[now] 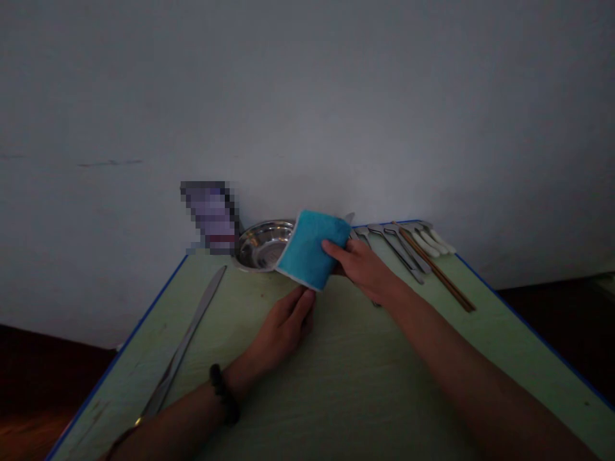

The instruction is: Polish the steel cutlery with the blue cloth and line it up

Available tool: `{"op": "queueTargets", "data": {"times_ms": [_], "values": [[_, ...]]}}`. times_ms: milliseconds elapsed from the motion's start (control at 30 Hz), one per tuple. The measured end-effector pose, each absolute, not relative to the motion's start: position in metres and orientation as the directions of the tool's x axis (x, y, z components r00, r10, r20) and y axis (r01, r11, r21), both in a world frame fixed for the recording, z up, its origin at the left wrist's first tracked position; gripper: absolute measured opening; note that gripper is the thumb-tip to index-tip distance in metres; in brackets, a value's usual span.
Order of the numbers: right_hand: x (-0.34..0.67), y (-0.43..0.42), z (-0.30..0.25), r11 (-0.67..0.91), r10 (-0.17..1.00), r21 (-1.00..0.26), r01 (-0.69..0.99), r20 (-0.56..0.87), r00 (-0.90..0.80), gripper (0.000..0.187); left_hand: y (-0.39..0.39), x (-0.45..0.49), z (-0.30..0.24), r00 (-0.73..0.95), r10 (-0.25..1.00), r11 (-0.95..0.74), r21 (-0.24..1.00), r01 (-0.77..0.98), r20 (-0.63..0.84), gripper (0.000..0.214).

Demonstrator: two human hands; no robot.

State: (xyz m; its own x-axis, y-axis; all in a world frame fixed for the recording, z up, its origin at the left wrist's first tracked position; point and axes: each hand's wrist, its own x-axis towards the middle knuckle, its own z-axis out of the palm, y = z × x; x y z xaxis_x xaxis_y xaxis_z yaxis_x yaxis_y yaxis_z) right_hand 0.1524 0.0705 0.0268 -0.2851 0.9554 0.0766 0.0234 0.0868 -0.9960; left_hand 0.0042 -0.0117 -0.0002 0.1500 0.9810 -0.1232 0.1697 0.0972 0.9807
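My right hand (362, 267) is closed on a folded blue cloth (310, 248), holding it up just above the green table (355, 378), in front of a steel bowl (263, 244). My left hand (283, 326) rests on the table right below the cloth, fingers together and stretched toward its lower corner; whether they touch it I cannot tell. A dark bead bracelet is on my left wrist.
A long metal blade (189, 336) lies along the table's left side. Several spoons and utensils (401, 246) plus brown chopsticks (437, 269) lie at the back right. A blurred-out object (211, 216) stands by the wall beside the bowl. The table has blue edges.
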Motion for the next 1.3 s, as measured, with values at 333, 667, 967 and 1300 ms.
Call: {"op": "queueTargets", "data": {"times_ms": [333, 667, 967, 1300], "values": [[0.15, 0.077, 0.04, -0.155, 0.985, -0.839, -0.522, -0.172, -0.015, 0.035, -0.017, 0.0, 0.006, 0.374, 0.91, 0.08, 0.962, 0.262, -0.178, 0.029], [0.166, 0.079, 0.055, -0.139, 0.989, -0.715, -0.685, -0.142, -0.053, 0.049, -0.016, -0.001, 0.002, 0.378, 0.909, 0.097, 0.97, 0.221, -0.177, 0.033], [0.168, 0.089, 0.053, -0.241, 0.958, -0.663, -0.708, -0.281, -0.063, 0.03, -0.014, -0.004, -0.004, 0.309, 0.94, 0.14, 0.989, 0.047, -0.147, 0.029], [0.167, 0.088, 0.051, -0.192, 0.969, -0.658, -0.728, -0.245, -0.034, 0.022, -0.012, -0.004, -0.002, 0.295, 0.947, 0.128, 0.991, 0.026, -0.13, 0.028]]}}
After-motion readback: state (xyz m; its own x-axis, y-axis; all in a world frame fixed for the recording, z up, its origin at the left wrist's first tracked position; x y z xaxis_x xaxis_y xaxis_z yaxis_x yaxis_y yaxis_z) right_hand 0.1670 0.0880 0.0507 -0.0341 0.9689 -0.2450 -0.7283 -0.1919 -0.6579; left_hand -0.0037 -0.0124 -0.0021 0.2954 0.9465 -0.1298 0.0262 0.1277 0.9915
